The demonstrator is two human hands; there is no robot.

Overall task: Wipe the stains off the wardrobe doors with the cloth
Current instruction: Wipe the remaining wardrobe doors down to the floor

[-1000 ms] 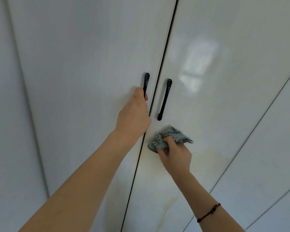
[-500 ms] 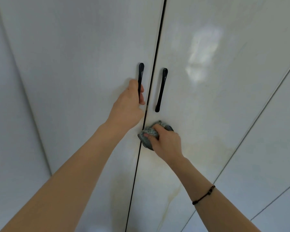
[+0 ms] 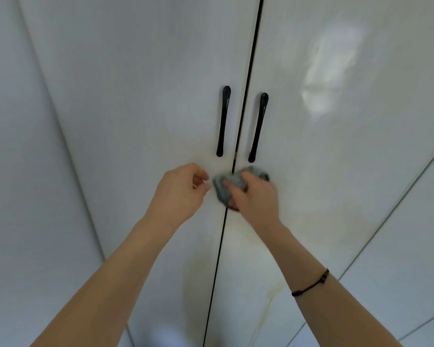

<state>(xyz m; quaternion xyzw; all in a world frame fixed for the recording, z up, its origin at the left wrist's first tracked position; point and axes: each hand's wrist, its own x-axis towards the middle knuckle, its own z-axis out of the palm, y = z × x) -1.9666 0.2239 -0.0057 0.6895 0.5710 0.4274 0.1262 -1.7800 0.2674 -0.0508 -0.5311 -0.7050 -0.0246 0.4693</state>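
Two glossy white wardrobe doors meet at a dark vertical gap: the left door (image 3: 140,101) and the right door (image 3: 336,171). Each carries a black bar handle, the left handle (image 3: 223,121) and the right handle (image 3: 258,127). My right hand (image 3: 254,199) grips a crumpled grey-blue cloth (image 3: 224,190) and presses it on the gap just below the handles. My left hand (image 3: 179,191) hovers beside the cloth with loosely curled fingers, holding nothing. A yellowish stain (image 3: 273,289) runs down the right door below my right hand.
Further white panels flank the doors, one at the far left (image 3: 18,171) and one at the right (image 3: 416,234). A bright window reflection (image 3: 328,68) lies on the upper right door. A dark cord bracelet (image 3: 311,284) circles my right wrist.
My left hand has let go of the left handle and dropped beside the cloth. My right hand slid the cloth left onto the gap between the doors.
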